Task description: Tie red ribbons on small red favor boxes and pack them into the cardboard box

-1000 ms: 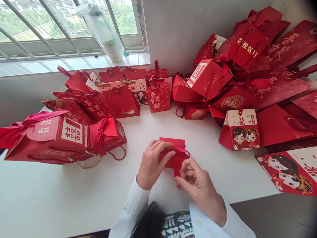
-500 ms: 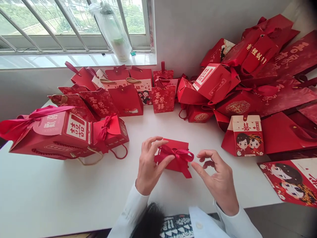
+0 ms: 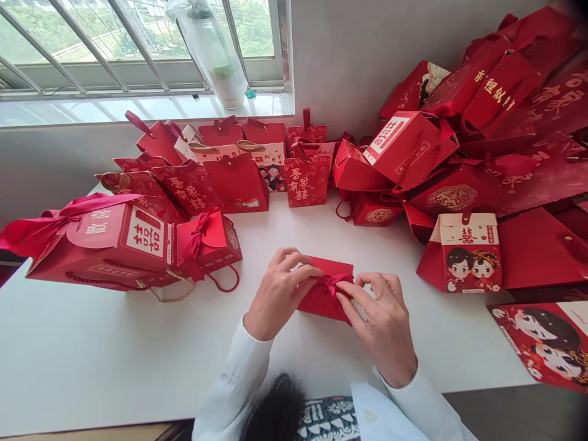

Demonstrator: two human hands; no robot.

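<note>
Left hand (image 3: 285, 294) and right hand (image 3: 379, 324) pinch the bow (image 3: 331, 283) at nine and three o'clock; probably soft, slippery, best held by its loops.

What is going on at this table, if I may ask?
A person in white sleeves handles the ribbon bow on a small red box. The left hand pinches one side of the bow, the right hand the other. The box rests on the white table, with other red boxes and bags along the back and at both sides.

One centre box (image 3: 324, 304), two bow-tied boxes (image 3: 215, 245) left, one window (image 3: 138, 37)
</note>
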